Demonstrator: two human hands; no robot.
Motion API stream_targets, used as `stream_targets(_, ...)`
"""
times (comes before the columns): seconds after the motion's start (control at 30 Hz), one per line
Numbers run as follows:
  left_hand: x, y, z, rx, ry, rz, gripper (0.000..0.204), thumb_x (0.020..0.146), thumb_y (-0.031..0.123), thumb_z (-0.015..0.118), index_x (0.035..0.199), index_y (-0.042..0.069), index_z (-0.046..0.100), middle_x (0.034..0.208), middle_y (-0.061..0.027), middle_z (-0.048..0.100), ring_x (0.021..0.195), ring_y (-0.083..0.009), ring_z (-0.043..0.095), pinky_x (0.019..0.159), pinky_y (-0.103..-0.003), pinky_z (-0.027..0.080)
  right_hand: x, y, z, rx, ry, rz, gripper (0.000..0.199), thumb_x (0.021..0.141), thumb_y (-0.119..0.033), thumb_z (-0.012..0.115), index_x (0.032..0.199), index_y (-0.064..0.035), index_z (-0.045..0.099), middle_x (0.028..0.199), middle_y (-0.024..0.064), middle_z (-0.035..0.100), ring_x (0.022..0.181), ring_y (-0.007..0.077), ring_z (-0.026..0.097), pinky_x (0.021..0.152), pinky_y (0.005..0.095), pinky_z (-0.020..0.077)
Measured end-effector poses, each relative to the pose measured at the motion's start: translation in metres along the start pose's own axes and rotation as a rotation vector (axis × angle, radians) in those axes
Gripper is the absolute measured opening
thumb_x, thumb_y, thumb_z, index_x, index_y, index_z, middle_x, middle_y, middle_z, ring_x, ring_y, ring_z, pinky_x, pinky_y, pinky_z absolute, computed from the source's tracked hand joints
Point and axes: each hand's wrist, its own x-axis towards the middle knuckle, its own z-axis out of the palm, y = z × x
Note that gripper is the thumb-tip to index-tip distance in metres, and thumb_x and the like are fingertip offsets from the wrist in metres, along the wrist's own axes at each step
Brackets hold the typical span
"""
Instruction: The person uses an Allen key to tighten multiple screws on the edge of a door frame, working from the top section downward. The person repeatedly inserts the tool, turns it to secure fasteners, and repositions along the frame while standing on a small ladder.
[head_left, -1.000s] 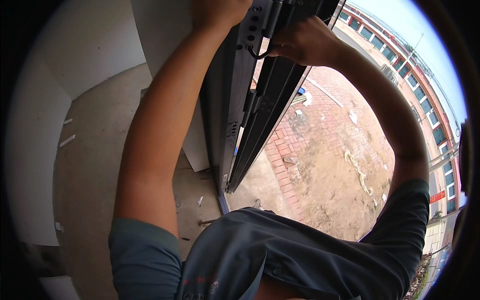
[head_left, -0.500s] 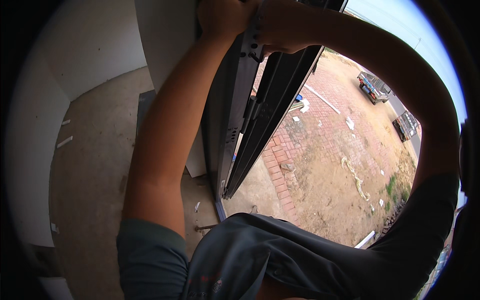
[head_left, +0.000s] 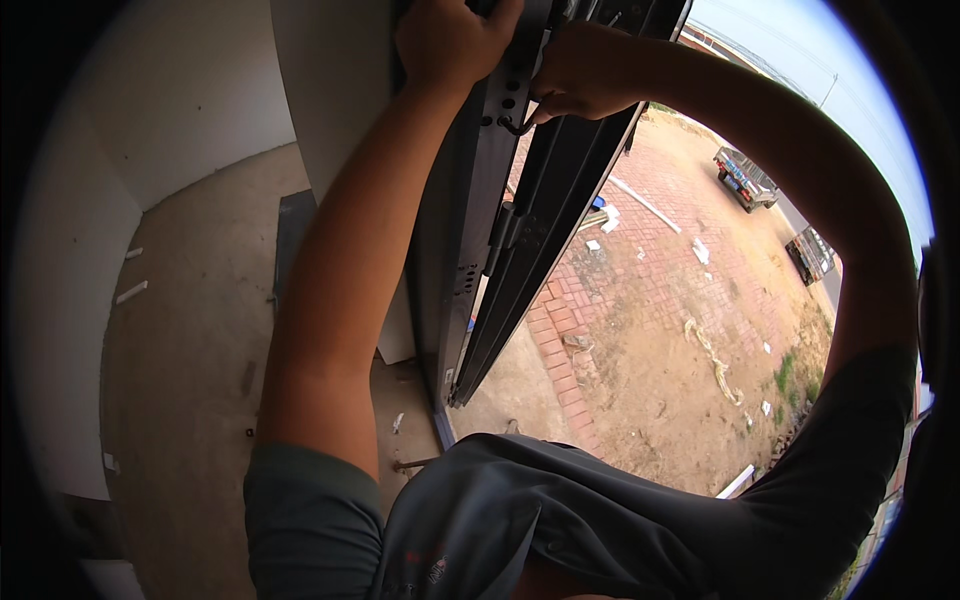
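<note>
At the top of the view, my left hand (head_left: pixel 455 42) is closed around the edge of a dark metal door frame (head_left: pixel 480 170), its fingertips partly hidden behind the profile. Just right of it, my right hand (head_left: pixel 585 72) pinches a small black L-shaped hex key (head_left: pixel 517 126). The key's tip meets one of the round holes in the frame's drilled face. Below my hands, a black hinge (head_left: pixel 503 235) joins that frame to the dark door panel (head_left: pixel 570 180). More holes show lower on the same face.
Left of the frame stand a pale board (head_left: pixel 335 90) and a white wall (head_left: pixel 200 90), above a concrete floor (head_left: pixel 190 350) with scraps. Outside, right, lie red brick paving (head_left: pixel 650 220), bare soil and a pale rope (head_left: pixel 712 360). Two small trucks (head_left: pixel 745 178) are parked farther off.
My right hand has shifted slightly down and away from my left, so a gap shows between them. More of the hex key is visible. My left hand stays on the frame.
</note>
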Motion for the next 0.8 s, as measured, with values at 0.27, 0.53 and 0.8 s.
stream_targets(0.27,-0.002,0.001,-0.001,0.013,-0.046,-0.016,0.044,0.09,0.042,0.071,0.107,0.001,0.074,0.096,-0.0234,0.072,0.088,-0.0457,0.07,0.077,-0.052,0.058,-0.011,-0.007,0.016,0.06,0.111,0.06,0.042,0.101,-0.05,0.06,0.09,-0.0123,0.076,0.071,0.0034,0.071,0.065,0.0194,0.069,0.068,0.0365,0.0553)
stream_targets(0.53,-0.003,0.0,0.0,0.018,-0.048,-0.008,0.045,0.09,0.042,0.071,0.105,0.0,0.074,0.096,-0.0244,0.072,0.089,-0.0459,0.07,0.078,-0.052,0.057,-0.015,-0.002,0.032,0.071,0.263,-0.016,0.034,0.098,-0.045,0.066,0.092,-0.0128,0.075,0.071,0.0018,0.072,0.065,0.0183,0.07,0.063,0.0326,0.0543)
stream_targets(0.8,-0.001,0.005,-0.001,0.028,-0.051,-0.015,0.046,0.091,0.044,0.07,0.104,0.0,0.075,0.097,-0.0246,0.072,0.09,-0.0458,0.07,0.08,-0.051,0.057,-0.019,-0.003,0.066,0.02,0.484,0.01,0.035,0.095,-0.045,0.07,0.088,-0.0118,0.075,0.069,0.0012,0.07,0.063,0.017,0.069,0.059,0.0312,0.0526)
